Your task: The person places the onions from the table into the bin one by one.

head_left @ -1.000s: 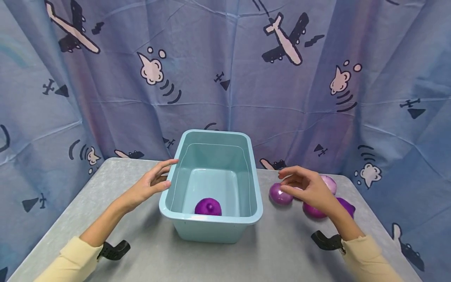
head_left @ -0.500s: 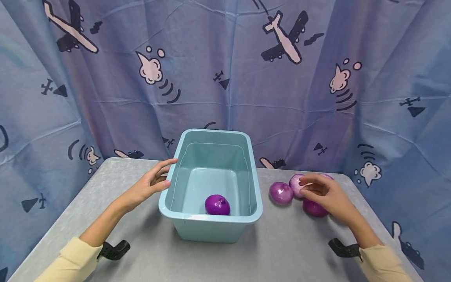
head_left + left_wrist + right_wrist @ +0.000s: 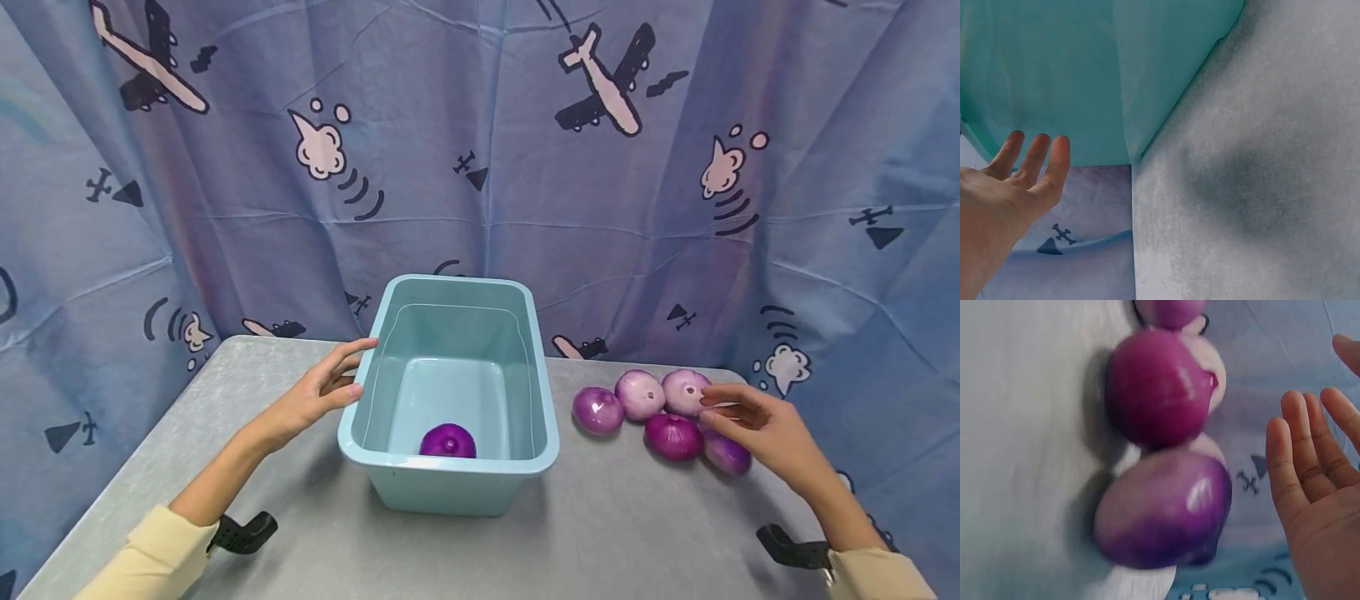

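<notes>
My left hand (image 3: 318,396) has its fingertips right at the left rim of a pale teal plastic tub (image 3: 450,492), fingers loosely extended. Inside the tub, near its front wall, lies one purple onion (image 3: 447,440), its lower part hidden by the rim. On the right, my right hand (image 3: 765,429) hovers with relaxed fingers beside a purple onion (image 3: 726,454), overlapping its edge in the head view. That onion (image 3: 1163,509) shows large in the right wrist view, apart from the hand's straight fingers (image 3: 1297,440). A darker magenta onion (image 3: 674,437) sits just left of it.
Behind these are two paler onions (image 3: 640,394) and a glossy purple onion (image 3: 597,411), nearest the tub. All rest on a grey table (image 3: 600,533). A blue curtain (image 3: 450,125) printed with airplanes hangs close behind the table.
My right hand has moved right across the group of onions, uncovering them. Inside the tub, the onion has rolled right and then back left. My left hand stays at the rim.
</notes>
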{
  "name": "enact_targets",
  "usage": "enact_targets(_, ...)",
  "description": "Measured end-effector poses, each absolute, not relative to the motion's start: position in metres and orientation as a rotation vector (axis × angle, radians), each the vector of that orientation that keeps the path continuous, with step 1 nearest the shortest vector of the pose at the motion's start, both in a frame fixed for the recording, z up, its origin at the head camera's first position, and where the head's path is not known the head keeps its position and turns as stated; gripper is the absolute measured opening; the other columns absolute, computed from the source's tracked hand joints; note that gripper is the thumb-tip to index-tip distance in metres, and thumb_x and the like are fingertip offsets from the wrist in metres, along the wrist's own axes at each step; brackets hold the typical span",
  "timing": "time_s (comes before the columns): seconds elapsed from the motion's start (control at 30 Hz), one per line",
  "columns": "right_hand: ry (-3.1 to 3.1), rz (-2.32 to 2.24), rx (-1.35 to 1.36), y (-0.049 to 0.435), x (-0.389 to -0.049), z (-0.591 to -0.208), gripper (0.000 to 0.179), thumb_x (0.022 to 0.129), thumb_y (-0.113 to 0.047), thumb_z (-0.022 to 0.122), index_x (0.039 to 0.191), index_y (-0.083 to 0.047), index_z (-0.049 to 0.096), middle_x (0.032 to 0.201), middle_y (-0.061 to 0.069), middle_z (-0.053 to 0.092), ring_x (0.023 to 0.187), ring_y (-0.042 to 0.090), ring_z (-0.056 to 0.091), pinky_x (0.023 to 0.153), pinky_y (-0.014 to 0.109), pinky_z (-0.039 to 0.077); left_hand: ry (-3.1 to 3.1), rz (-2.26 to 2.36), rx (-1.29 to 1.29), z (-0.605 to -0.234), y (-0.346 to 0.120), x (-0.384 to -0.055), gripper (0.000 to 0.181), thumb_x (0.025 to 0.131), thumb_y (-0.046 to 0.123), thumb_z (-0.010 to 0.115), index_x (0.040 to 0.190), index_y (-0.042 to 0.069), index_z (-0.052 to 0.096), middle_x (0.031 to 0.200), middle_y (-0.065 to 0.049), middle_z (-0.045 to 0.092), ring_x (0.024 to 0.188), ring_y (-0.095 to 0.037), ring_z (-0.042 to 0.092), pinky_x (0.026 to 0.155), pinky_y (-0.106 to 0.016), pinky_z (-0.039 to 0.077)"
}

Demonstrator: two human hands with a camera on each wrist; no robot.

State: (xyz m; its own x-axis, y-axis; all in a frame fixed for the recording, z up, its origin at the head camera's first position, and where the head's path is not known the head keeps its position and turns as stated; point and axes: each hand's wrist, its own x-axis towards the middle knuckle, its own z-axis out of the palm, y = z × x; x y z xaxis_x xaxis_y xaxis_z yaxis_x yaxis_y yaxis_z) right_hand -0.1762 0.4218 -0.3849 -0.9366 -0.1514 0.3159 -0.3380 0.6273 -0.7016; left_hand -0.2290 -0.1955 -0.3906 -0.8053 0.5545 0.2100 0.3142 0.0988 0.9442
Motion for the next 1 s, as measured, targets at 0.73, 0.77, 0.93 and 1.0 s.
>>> enact_targets(0.73, -2.627, 1.207, 0.301, 0.48, -0.165, -0.422, 0.055, 0.09, -0.001, 0.077, 0.139, 0.004, 0.051, 0.126, -0.023, 0.052, 0.113, -0.01, 0.048, 0.085, 0.008, 0.045, 2.164, 1.78, 0.877, -0.39, -0.194, -0.228, 0.063, 0.105, 0.02, 0.052, 0.161, 0.018, 0.025, 0.153, -0.025, 0.036, 0.129, -0.044, 0.048, 0.098, -0.054, 0.044)
enact_targets(0.77, -2.655, 1.204, 0.281, 0.481, -0.166, -0.423, 0.058, 0.091, -0.004, 0.077, 0.141, 0.003, 0.048, 0.128, -0.023, 0.05, 0.113, -0.011, 0.046, 0.085, 0.008, 0.044, 2.163, 1.781, 0.878, -0.39, -0.194, -0.228, 0.063, 0.105, 0.02, 0.052, 0.161, 0.017, 0.025, 0.153, -0.025, 0.036, 0.129, -0.044, 0.047, 0.098, -0.054, 0.044)
enact_targets(0.93, -2.789, 1.246, 0.145, 0.484, -0.167, -0.43, 0.073, 0.096, -0.018, 0.074, 0.153, 0.001, 0.031, 0.146, 0.011, 0.042, 0.124, 0.009, 0.045, 0.083, 0.008, 0.044, 2.159, 1.784, 0.877, -0.39, -0.194, -0.229, 0.063, 0.105, 0.02, 0.052, 0.161, 0.018, 0.025, 0.153, -0.026, 0.036, 0.129, -0.046, 0.047, 0.098, -0.053, 0.045)
enact_targets(1.0, -2.83, 1.276, 0.094, 0.485, -0.169, -0.434, 0.078, 0.097, -0.021, 0.073, 0.155, 0.003, 0.025, 0.15, 0.027, 0.035, 0.131, 0.03, 0.043, 0.081, 0.008, 0.044, 2.157, 1.785, 0.873, -0.39, -0.195, -0.229, 0.063, 0.105, 0.021, 0.052, 0.161, 0.019, 0.025, 0.154, -0.026, 0.036, 0.129, -0.048, 0.046, 0.098, -0.054, 0.045)
